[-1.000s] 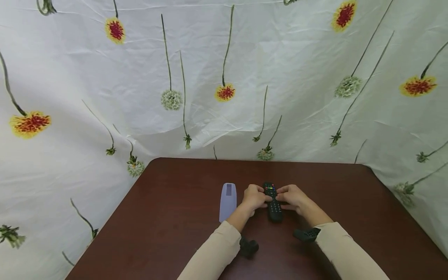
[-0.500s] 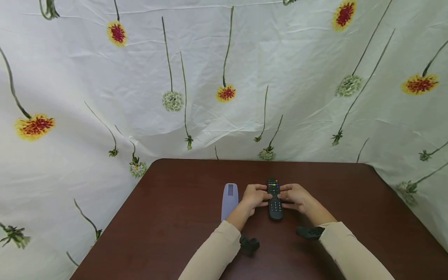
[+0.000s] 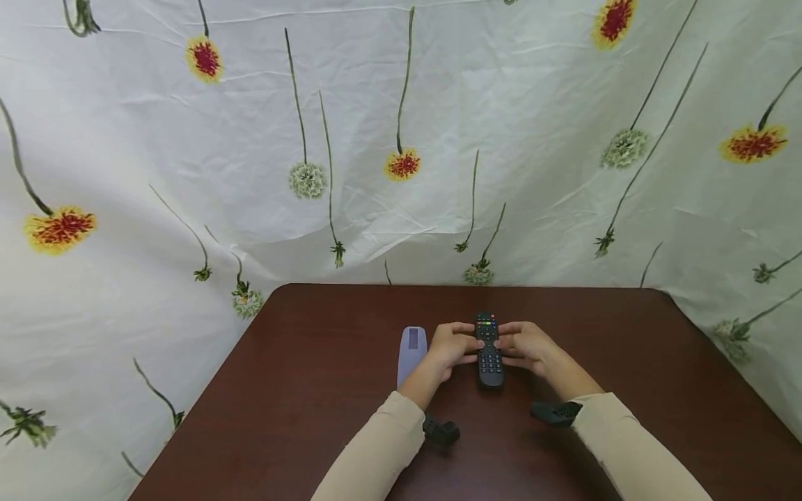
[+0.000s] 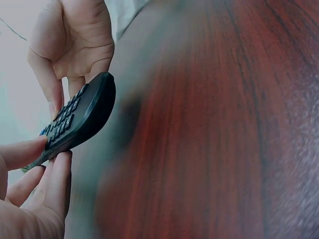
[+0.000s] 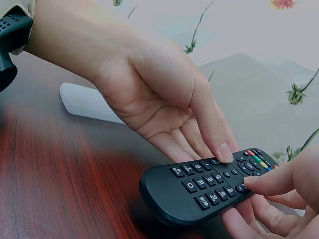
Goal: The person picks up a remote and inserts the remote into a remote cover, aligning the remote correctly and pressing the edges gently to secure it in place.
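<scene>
**Two hands, one black remote control, on a dark wooden table**

Left hand (image 3: pixel 452 345): fingers curled round the left edge of the black remote control (image 3: pixel 489 349), thumb laid on the keypad, other fingers beneath the body, as the right wrist view shows. Grip is a light pinch.

Right hand (image 3: pixel 528 346): mirrors it on the right edge; thumb tip on the keys, fingers curled underneath.

Remote control: held between both hands near the middle of the table (image 3: pixel 626 362), towards its far edge. Button face upward; coloured keys at the far end, number keys nearer the person. The near end is lifted clear of the wood in the wrist views.

Pale lilac remote (image 3: pixel 411 355): lies flat on the table just left of the left hand, lengthwise away from the person, apart from the black one.

Sleeves: beige, both forearms. A black wrist-mounted camera (image 3: pixel 554 412) sits at each cuff.

Backdrop: white floral cloth (image 3: pixel 401 139) hung behind and beside the table.
</scene>
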Available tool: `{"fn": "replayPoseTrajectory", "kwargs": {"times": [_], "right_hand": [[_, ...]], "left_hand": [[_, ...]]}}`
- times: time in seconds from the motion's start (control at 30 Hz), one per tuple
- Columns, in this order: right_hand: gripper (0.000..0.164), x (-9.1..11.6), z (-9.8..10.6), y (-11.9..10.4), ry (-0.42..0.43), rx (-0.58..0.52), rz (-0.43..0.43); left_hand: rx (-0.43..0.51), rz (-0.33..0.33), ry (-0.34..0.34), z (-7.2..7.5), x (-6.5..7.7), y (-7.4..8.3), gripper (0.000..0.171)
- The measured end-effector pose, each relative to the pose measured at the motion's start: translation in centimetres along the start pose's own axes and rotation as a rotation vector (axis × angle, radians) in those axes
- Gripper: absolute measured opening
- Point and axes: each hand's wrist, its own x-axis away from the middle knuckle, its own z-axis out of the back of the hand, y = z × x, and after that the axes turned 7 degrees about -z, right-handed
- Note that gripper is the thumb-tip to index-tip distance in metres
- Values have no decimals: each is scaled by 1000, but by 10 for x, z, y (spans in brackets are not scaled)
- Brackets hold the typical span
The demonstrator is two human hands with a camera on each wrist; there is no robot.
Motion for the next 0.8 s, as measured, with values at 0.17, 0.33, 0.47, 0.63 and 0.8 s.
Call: {"fn": "replayPoseTrajectory", "kwargs": {"times": [0.17,0.33,0.47,0.63,0.8], "right_hand": [[52,5,-4,-6,-9,-5,28],[51,9,-9,-12,-18,1,60],[49,12,-12,-18,-21,13,97],[49,16,-16,-27,-16,27,134],[53,19,-20,-34,-39,40,157]], "left_hand": [[3,-9,-5,4,2,10,45],[2,-23,-5,9,5,21,45],[2,-42,-14,13,7,31,39],[-2,-55,-26,16,9,43,33],[-23,-69,-18,20,12,55,32]]}}
